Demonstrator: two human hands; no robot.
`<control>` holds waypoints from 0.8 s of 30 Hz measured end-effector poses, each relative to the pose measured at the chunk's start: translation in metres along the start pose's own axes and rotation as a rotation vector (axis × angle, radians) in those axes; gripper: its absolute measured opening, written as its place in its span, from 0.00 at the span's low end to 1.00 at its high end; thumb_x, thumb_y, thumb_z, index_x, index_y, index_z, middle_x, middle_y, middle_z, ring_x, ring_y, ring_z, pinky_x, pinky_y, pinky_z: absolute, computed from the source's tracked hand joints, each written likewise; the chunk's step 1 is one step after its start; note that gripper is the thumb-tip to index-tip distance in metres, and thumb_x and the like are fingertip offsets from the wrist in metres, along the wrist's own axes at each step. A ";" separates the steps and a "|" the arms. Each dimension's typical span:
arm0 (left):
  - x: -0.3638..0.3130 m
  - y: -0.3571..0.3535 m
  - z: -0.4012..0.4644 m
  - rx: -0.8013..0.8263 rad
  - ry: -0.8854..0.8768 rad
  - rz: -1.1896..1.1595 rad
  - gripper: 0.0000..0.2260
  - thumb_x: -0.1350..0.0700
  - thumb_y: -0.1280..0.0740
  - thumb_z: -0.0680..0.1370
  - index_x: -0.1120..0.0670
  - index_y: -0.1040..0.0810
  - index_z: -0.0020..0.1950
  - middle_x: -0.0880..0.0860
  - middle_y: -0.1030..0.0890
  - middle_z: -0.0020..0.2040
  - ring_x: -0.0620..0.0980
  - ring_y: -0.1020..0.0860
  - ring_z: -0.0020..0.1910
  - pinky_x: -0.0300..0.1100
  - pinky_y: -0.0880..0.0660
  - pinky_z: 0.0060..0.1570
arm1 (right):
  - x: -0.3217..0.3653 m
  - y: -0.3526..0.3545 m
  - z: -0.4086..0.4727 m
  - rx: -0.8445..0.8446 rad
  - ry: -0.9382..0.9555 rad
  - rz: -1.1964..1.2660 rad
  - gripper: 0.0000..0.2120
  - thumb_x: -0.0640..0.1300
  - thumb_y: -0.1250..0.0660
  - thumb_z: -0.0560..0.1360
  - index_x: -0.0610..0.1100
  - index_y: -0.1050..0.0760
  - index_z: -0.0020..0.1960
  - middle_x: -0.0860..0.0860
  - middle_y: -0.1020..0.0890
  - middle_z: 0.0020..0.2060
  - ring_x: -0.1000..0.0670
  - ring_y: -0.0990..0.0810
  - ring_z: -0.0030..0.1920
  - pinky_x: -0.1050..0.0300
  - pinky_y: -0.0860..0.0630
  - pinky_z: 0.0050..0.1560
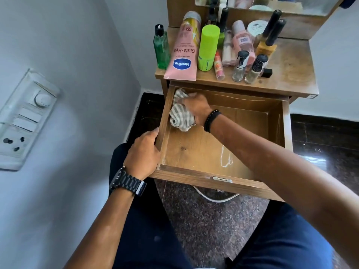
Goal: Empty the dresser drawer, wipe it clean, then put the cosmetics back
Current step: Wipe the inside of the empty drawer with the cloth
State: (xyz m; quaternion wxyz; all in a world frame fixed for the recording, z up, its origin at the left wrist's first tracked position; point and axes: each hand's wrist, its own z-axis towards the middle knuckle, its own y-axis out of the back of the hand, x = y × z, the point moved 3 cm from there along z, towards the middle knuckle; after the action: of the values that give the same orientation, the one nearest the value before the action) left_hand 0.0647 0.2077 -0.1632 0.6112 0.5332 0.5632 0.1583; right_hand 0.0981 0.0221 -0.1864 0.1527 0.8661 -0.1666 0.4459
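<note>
The wooden dresser drawer (217,177) is pulled out, and nothing lies in it but a striped grey-and-white cloth (181,118). My right hand (196,106) grips that cloth and presses it into the drawer's far left corner. My left hand (143,154) holds the drawer's left wall near the front corner, fingers curled over the edge. The cosmetics stand on the dresser top (291,68): a pink Vaseline tube (184,53), a green bottle (161,48), a lime-green container (207,48), a pink bottle (242,40) and several small nail-polish bottles (240,66).
A mirror (272,4) stands behind the cosmetics. A switchboard (23,117) hangs on the white wall to the left. My knees in dark trousers flank the drawer over a speckled stone floor (209,220). A white smear (226,158) marks the drawer bottom.
</note>
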 end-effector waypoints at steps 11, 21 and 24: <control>-0.005 -0.002 -0.007 -0.009 -0.006 0.056 0.20 0.62 0.46 0.80 0.57 0.38 0.73 0.56 0.30 0.69 0.58 0.21 0.49 0.42 0.26 0.38 | -0.047 -0.021 -0.077 0.625 -0.034 -0.731 0.14 0.45 0.32 0.75 0.44 0.31 0.33 0.52 0.28 0.31 0.55 0.31 0.31 0.63 0.33 0.35; -0.003 -0.001 -0.004 0.010 -0.039 0.071 0.22 0.63 0.45 0.79 0.57 0.38 0.73 0.55 0.28 0.66 0.55 0.22 0.53 0.51 0.22 0.50 | -0.011 -0.001 -0.020 0.239 -0.072 -0.213 0.10 0.42 0.33 0.76 0.36 0.24 0.54 0.44 0.19 0.42 0.46 0.20 0.40 0.55 0.22 0.42; -0.001 -0.002 -0.003 0.007 -0.057 0.066 0.22 0.63 0.46 0.79 0.56 0.38 0.73 0.55 0.26 0.63 0.53 0.22 0.48 0.50 0.21 0.46 | 0.006 -0.005 0.009 0.002 -0.016 -0.100 0.05 0.39 0.35 0.76 0.39 0.24 0.43 0.43 0.20 0.46 0.46 0.22 0.45 0.54 0.26 0.43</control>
State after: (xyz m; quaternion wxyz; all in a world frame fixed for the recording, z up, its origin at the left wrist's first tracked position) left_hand 0.0614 0.2076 -0.1635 0.6196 0.5578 0.5281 0.1612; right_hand 0.1102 0.0224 -0.1866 0.1723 0.8771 -0.1240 0.4310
